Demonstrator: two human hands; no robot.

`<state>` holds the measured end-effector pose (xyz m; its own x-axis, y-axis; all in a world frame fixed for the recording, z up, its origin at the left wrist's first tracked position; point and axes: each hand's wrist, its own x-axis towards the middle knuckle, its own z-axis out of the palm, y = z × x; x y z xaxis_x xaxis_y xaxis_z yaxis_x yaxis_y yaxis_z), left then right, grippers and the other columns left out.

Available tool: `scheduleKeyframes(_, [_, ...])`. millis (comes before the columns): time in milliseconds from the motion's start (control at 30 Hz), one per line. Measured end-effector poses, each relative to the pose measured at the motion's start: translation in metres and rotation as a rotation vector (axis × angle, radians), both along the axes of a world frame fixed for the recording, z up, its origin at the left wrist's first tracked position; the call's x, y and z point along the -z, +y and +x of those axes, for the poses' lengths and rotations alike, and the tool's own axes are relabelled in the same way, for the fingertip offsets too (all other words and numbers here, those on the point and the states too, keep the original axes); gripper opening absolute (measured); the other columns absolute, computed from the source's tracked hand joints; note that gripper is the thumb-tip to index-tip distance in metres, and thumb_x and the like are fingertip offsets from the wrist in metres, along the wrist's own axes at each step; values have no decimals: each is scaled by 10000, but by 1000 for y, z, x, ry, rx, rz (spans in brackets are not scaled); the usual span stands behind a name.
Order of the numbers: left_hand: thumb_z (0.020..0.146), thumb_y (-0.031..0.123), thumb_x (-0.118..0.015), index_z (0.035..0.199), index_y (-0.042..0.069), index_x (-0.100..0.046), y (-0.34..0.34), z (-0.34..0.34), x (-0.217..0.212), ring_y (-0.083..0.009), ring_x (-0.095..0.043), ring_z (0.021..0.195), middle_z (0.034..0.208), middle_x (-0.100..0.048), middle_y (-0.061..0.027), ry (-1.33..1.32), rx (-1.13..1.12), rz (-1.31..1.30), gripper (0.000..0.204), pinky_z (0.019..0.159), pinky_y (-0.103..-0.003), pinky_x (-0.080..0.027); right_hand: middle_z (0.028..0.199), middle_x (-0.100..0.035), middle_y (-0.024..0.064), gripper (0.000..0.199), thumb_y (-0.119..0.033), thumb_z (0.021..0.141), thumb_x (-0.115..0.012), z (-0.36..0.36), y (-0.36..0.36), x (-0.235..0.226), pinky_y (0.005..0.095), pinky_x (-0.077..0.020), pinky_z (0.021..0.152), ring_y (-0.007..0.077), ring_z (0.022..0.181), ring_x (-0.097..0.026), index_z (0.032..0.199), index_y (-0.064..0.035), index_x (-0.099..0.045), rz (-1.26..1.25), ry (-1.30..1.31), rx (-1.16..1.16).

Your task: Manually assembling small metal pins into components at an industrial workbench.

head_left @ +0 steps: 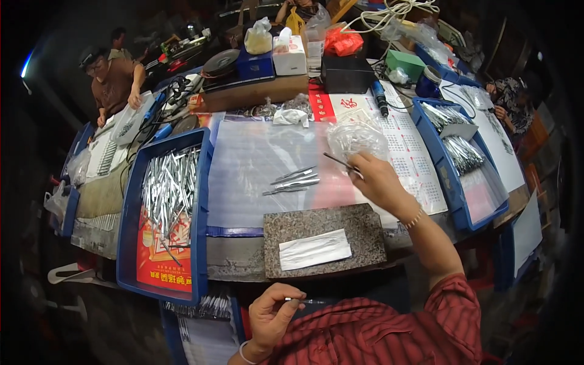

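Observation:
My left hand (274, 315), low in front of my chest, pinches a short slim metal rod (311, 301) that points right. Over the mat my right hand (378, 179) grips a thin dark rod (336, 160) by one end, its tip toward the upper left. Close by it is a clear plastic bag (356, 135), whose contents I cannot make out. A small bunch of slim metal rods (295, 181) lies on the clear plastic mat (249, 158). Nearer me, a folded white paper (315, 249) rests on a speckled stone slab (365, 234).
At left stands a blue tray (129, 243) heaped with silver rods (167, 188). Another blue tray (447, 164) at right holds more metal pieces. A blue-black power tool (379, 97) lies on the calendar sheet (413, 161). Boxes (289, 58) line the back; co-workers (115, 85) sit around.

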<state>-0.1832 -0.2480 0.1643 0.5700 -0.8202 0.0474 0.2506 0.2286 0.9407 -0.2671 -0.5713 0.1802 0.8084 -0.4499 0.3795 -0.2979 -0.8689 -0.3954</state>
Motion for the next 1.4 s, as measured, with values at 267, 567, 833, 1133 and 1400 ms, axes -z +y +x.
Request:
scheduleKeyframes(267, [926,-28,-587,1055,-42,-654,-46,-1,5,-81,-605,767,975,-613,-52,-67,61,136,146,675,-198,-489,843,-655,134,221,-52,824,-686,-55,133,-15,387,-532,642,324,775,-673,1037,-45,-630,661,-55,-354])
scheduleKeyframes(567, [940,7,-586,1056,-34,-659,-46,-18,4,-61,-585,773,957,-597,-35,-29,184,173,143,672,-185,-475,778,-637,105,221,-20,799,-705,-82,145,7,313,-507,552,232,632,-659,1004,-33,-624,719,-135,-277])
scheduleKeyframes(833, [941,30,-598,1023,-28,-662,-49,-34,2,-68,-585,715,914,-621,-43,115,85,106,119,652,-189,-476,748,-623,87,325,-8,785,-702,-105,155,17,308,-489,521,216,599,-633,1103,-16,-635,715,-270,-273])
scheduleKeyframes(1133, [965,84,-585,1068,-43,-644,-51,-44,5,-88,-593,725,898,-643,-71,238,91,24,174,662,-211,-488,630,-549,72,370,50,750,-691,-116,162,19,306,-444,453,195,514,-571,1115,13,-646,535,-372,-265])
scheduleKeyframes(1400, [967,90,-587,1053,-38,-646,-46,-48,8,-79,-576,706,895,-642,-72,247,57,66,165,658,-204,-477,628,-503,51,360,-24,784,-703,-114,173,28,308,-437,444,190,499,-548,1137,13,-640,453,-332,-296])
